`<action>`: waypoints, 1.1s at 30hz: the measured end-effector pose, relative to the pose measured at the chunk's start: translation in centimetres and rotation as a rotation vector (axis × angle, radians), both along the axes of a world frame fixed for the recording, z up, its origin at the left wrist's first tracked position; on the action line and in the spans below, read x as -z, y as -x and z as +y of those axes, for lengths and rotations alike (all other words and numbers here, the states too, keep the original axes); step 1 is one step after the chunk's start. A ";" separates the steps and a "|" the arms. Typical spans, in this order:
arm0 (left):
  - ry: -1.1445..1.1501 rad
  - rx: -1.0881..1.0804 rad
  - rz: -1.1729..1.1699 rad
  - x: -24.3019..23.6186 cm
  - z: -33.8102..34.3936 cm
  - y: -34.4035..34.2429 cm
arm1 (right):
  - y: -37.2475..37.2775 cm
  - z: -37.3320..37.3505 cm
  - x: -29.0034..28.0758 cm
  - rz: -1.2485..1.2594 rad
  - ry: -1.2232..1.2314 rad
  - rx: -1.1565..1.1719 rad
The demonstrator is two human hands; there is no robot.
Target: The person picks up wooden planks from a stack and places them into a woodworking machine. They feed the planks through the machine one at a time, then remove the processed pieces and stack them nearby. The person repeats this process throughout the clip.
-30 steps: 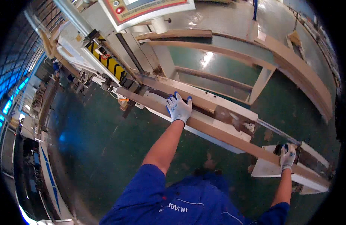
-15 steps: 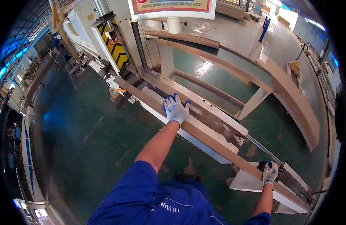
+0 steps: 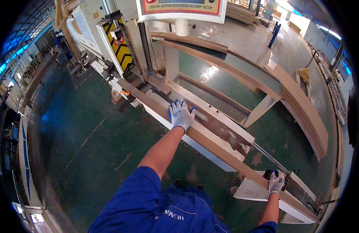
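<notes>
A long, narrow wooden board (image 3: 214, 145) lies along the machine bed, slanting from the upright machine at the upper left to the lower right. My left hand (image 3: 181, 115), in a white glove with blue-coated fingers, rests on its middle with the fingers spread. Farther down to the right, my right hand (image 3: 276, 181), gloved the same way, bends its fingers over the board's far side near the lower end. The right thumb and the underside of that grip are hard to make out. A shorter brown wooden piece (image 3: 159, 84) lies behind the board, close to the machine.
The machine's yellow-and-black striped guard (image 3: 123, 46) and cylinder stand at the upper left. A control panel (image 3: 181, 9) hangs at the top. Beyond the bed, long curved boards (image 3: 300, 105) rest on a frame (image 3: 265, 108). A metal rod (image 3: 270, 155) joins two bed sections.
The view has shifted slightly. Both hands keep nearly the same places on the board. The brown piece behind it seems to have slid up-left toward the machine.
</notes>
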State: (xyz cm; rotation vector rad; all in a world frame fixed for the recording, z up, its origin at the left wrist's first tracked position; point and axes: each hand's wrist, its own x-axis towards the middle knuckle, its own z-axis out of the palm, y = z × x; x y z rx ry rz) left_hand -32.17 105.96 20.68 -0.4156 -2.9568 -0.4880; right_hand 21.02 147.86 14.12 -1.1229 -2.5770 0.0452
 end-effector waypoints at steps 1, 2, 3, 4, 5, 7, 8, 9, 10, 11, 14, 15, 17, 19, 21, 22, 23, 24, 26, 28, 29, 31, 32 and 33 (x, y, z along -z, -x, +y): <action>0.003 -0.006 0.011 0.0 0.0 0.0 | 0.0 0.0 0.1 0.000 -0.008 -0.001; 0.006 -0.002 -0.003 -0.1 0.0 0.0 | 0.0 0.1 0.0 0.001 0.009 0.001; 0.013 0.003 -0.019 -0.4 -0.1 -0.2 | 0.3 -0.3 -0.5 0.000 0.030 0.005; 0.020 0.007 -0.035 -0.7 -0.3 -0.4 | 0.4 -0.6 -0.7 -0.001 0.050 0.009; 0.020 0.011 -0.042 -0.8 -0.3 -0.4 | 0.5 -0.7 -0.7 0.002 0.056 0.012; 0.010 0.017 -0.054 -1.2 -0.1 -0.3 | 0.6 -0.6 -0.9 0.013 0.059 0.016; 0.010 0.016 -0.052 -1.3 0.0 -0.4 | 0.4 -0.7 -0.9 0.011 0.057 0.019; 0.009 0.012 -0.048 -1.2 -0.1 -0.4 | 0.5 -0.7 -0.9 0.011 0.055 0.019; 0.009 0.008 -0.044 -1.2 -0.2 -0.5 | 0.5 -0.7 -0.9 0.012 0.054 0.019; 0.011 0.006 -0.017 -0.9 -0.1 -0.4 | 0.6 -0.7 -1.0 0.005 0.071 0.025; 0.014 -0.004 0.036 0.0 -0.3 -0.1 | 1.0 -0.8 -1.2 0.007 0.088 0.030; 0.010 -0.001 0.034 0.0 -0.1 -0.1 | 0.8 -0.9 -1.1 0.021 0.069 0.030; 0.007 0.002 0.027 0.0 0.0 -0.2 | 0.6 -1.0 -1.0 0.021 0.062 0.033; 0.006 0.001 0.017 -0.1 0.0 -0.2 | 0.7 -0.9 -1.4 -0.004 0.085 0.040; -0.002 0.011 0.004 -0.4 -0.1 -0.3 | 0.6 -0.9 -1.2 0.001 0.070 0.024; -0.006 0.017 -0.002 -0.7 -0.1 -0.4 | 0.5 -0.9 -1.2 0.003 0.063 0.017; -0.005 0.020 -0.005 -0.8 -0.1 -0.4 | 0.5 -0.8 -1.3 -0.005 0.078 0.023; -0.004 0.019 -0.008 -0.8 -0.1 -0.4 | 0.7 -0.9 -1.6 -0.012 0.093 0.026; -0.006 0.016 -0.001 -0.8 -0.3 -0.4 | 1.0 -1.0 -1.7 -0.012 0.097 0.029; -0.013 0.018 0.015 -0.7 -0.2 -0.4 | 0.8 -1.1 -1.5 0.001 0.073 0.037; -0.018 0.017 0.011 -0.6 -0.2 -0.4 | 0.7 -0.9 -1.1 0.013 0.042 0.024; -0.027 0.018 0.002 -0.6 -0.1 -0.3 | 0.4 -0.7 -0.7 0.038 -0.018 -0.002; -0.022 0.015 0.001 -0.5 -0.1 -0.3 | 0.3 -0.6 -0.5 0.038 -0.013 -0.001; -0.016 0.009 0.000 -0.5 -0.1 -0.3 | 0.3 -0.5 -0.5 0.038 -0.007 -0.003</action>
